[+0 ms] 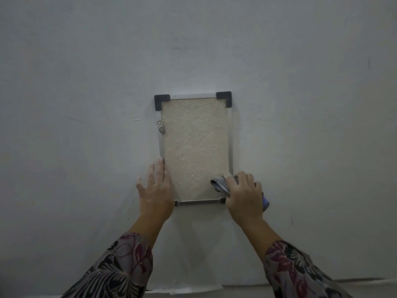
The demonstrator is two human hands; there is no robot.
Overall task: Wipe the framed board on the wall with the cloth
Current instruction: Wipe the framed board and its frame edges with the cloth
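- Right now the cloth (221, 184) is gripped by the right hand (245, 194), fingers curled over it, and is pressed on the lower right corner of the framed board (194, 147).
- Bunched grey fabric is seen left of the knuckles; a blue edge is seen below the hand's right side.
- Left hand (155, 188) is laid flat, fingers spread, against the board's lower left edge and the wall (86, 104); nothing is held.
- Board is hung upright on the wall, beige textured panel, thin metal frame, black corner caps (224, 98) at the top.
- Small metal clip (160, 127) is seen on the left frame edge.
- Patterned sleeves (120, 267) are worn on both arms.
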